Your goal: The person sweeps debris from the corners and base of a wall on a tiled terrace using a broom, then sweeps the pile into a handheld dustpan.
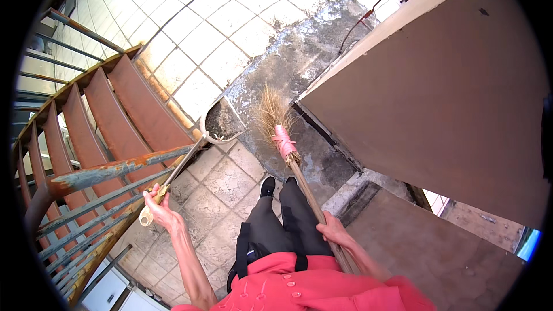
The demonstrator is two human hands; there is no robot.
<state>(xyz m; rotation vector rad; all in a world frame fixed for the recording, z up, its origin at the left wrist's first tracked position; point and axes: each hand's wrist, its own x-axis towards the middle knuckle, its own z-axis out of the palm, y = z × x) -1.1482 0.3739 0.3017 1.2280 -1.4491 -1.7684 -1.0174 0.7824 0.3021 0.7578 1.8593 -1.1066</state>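
Observation:
My left hand (160, 207) grips the yellowish handle end of a long-handled dustpan (224, 123). Dark dirt with a few pale bits lies in its pan, whose straight edge faces the broom. In my right hand (335, 230) is the wooden stick of a straw broom (275, 108), held partway along. Pink strips bind the broom's straw to the stick. The bristles are over the worn grey concrete floor (309, 52), just right of the dustpan. Whether the pan rests on the floor is hard to tell.
On the left, brown metal stairs (142, 103) curve down behind a rusty blue-grey railing (125, 168). A large brown panel (427, 90) and a low concrete ledge (350, 194) stand on the right. Pale floor tiles (229, 177) lie around my feet. A thin rusty rod (367, 13) leans at the upper right.

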